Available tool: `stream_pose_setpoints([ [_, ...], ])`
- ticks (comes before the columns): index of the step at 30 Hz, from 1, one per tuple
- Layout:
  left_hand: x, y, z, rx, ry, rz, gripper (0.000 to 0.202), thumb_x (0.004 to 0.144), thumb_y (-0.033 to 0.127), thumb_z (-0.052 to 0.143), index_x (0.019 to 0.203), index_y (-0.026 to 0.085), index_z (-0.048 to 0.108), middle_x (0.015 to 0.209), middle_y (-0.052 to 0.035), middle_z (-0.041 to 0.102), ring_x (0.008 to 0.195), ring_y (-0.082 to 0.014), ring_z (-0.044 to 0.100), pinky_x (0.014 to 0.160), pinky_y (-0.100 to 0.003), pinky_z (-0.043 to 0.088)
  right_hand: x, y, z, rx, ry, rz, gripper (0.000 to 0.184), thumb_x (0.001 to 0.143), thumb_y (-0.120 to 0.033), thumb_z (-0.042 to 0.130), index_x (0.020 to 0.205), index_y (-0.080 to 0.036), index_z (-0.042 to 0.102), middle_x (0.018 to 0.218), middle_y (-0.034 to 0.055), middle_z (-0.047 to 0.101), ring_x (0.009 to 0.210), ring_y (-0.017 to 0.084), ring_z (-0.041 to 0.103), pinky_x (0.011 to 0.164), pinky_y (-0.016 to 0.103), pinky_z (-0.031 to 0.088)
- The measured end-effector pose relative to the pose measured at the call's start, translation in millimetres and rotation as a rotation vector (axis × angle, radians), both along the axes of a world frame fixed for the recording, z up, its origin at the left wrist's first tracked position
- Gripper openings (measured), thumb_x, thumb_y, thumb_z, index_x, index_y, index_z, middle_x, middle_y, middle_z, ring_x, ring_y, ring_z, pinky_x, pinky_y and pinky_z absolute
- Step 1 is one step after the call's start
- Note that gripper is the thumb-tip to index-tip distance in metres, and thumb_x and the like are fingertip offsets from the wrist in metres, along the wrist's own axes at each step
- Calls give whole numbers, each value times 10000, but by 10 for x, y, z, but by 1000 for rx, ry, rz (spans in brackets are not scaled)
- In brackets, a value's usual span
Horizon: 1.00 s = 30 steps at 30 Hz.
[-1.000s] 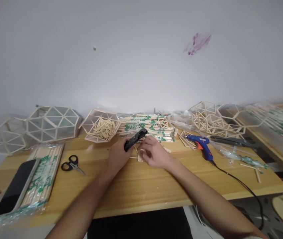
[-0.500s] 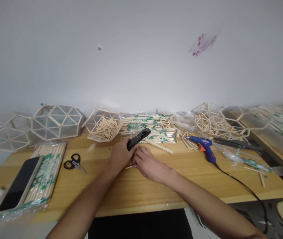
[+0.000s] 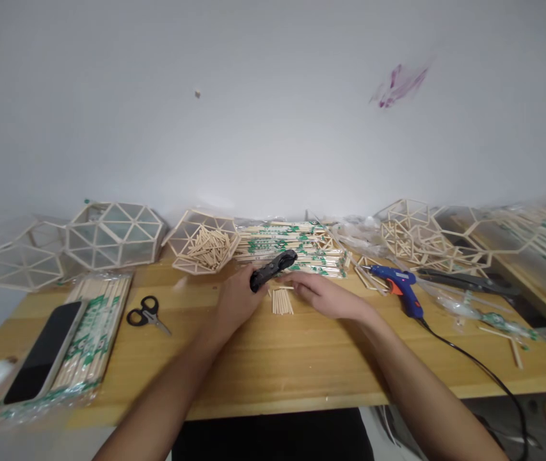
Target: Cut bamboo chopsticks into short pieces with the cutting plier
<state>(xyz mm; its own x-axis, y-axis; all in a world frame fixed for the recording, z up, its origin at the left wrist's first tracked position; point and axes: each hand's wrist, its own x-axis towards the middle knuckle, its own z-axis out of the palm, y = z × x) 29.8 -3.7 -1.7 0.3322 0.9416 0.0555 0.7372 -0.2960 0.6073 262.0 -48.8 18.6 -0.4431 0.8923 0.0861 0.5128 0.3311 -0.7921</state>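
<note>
My left hand (image 3: 238,298) is wrapped around a black hand tool (image 3: 273,269), whose rounded head points up and to the right. Between my hands, a small neat row of short cut wooden sticks (image 3: 281,303) lies on the table. One more short stick (image 3: 282,287) lies crosswise at the far end of this row. My right hand (image 3: 325,294) reaches over from the right, fingers stretched out just beyond the row and beside the crosswise stick. Whether its fingertips touch a stick is unclear.
Bagged chopsticks (image 3: 296,240) lie behind my hands. A stick-frame bowl (image 3: 176,256) holds short sticks. Scissors (image 3: 149,314), a phone (image 3: 45,352) and another chopstick pack (image 3: 95,333) are at left. A blue glue gun (image 3: 400,282) with a cord and stick frames (image 3: 407,237) are at right.
My right hand has moved up and right, away from my left hand, and its fingers have stretched out. The row of short sticks now shows. My left hand keeps the black tool.
</note>
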Motion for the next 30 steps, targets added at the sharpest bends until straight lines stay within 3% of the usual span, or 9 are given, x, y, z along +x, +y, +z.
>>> stream_pose_setpoints([
  [8, -11, -22, 50, -32, -1, -60, 171, 832, 256, 684, 999, 223, 664, 933, -38, 748, 842, -215, 686, 722, -294, 435, -38, 14, -56, 55, -61, -80, 381, 966, -91, 409, 1233, -171, 669, 1267, 130, 718, 1160, 235, 670, 1031, 427, 503],
  [11, -16, -25, 43, -18, -14, -83, 196, 840, 238, 673, 1035, 217, 667, 963, -49, 752, 866, -220, 688, 740, -301, 440, -46, 18, -31, 31, -101, -128, 248, 1000, -186, 457, 1161, -166, 643, 1039, 105, 756, 905, 215, 693, 842, 356, 536],
  [14, -25, -23, 37, -9, -6, -88, 189, 845, 235, 670, 1032, 212, 669, 956, -52, 751, 854, -218, 682, 734, -303, 436, -57, 20, -17, -41, -119, -142, 125, 985, -226, 519, 1020, -173, 626, 771, 32, 716, 669, 170, 629, 655, 276, 478],
  [16, -34, -22, 35, -8, -15, -99, 176, 843, 237, 672, 1017, 212, 671, 939, -47, 748, 841, -213, 676, 725, -299, 433, -65, 21, -14, -82, -103, -159, 77, 968, -222, 554, 942, -182, 615, 703, 9, 691, 614, 154, 607, 606, 254, 441],
  [22, -49, -30, 29, -47, -70, -169, 175, 832, 213, 655, 1001, 227, 695, 861, -22, 736, 780, -198, 666, 706, -287, 444, -94, 20, -30, -94, -154, -223, 167, 921, -227, 649, 767, -197, 594, 622, -4, 652, 570, 152, 588, 582, 253, 407],
  [30, -88, -10, 25, -44, -113, -200, 150, 829, 203, 618, 963, 219, 683, 789, -1, 717, 701, -179, 647, 672, -272, 438, -132, 22, -85, -84, -154, -216, 111, 920, -214, 658, 813, -192, 636, 626, -11, 656, 564, 144, 585, 584, 245, 394],
])
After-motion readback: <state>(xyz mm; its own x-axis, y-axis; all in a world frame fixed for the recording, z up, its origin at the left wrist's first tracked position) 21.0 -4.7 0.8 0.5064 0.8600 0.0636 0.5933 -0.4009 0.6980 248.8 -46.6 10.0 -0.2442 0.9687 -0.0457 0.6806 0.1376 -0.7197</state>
